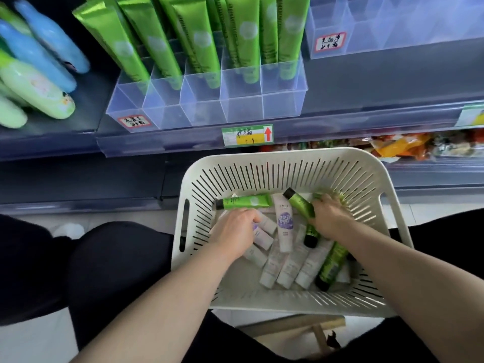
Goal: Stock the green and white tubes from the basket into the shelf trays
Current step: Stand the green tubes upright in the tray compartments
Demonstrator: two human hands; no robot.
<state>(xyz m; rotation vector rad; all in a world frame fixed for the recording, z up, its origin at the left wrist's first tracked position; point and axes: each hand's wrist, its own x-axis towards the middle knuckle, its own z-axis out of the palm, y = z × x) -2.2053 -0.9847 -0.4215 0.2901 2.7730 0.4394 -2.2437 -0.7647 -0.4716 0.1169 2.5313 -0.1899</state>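
Note:
A white slotted basket (264, 169) sits on my lap, holding several green tubes and white tubes. Inside it my left hand (233, 229) lies over white tubes (263, 233) with its fingers curled down onto them; whether it grips one is hidden. My right hand (328, 213) grips a blurred green tube (337, 197) by the basket's far right wall. Another green tube (246, 201) lies at the basket's far side. A white tube with a purple label (284, 221) lies between my hands. Above, a clear shelf tray (209, 106) holds standing green tubes (193, 35).
A second clear tray (366, 35) with a handwritten label stands at the upper right. Blue and pale green bottles (34, 74) lie on the shelf at the left. A price tag with a red arrow (247, 134) marks the shelf edge. Snack packets (406, 145) fill the lower shelf.

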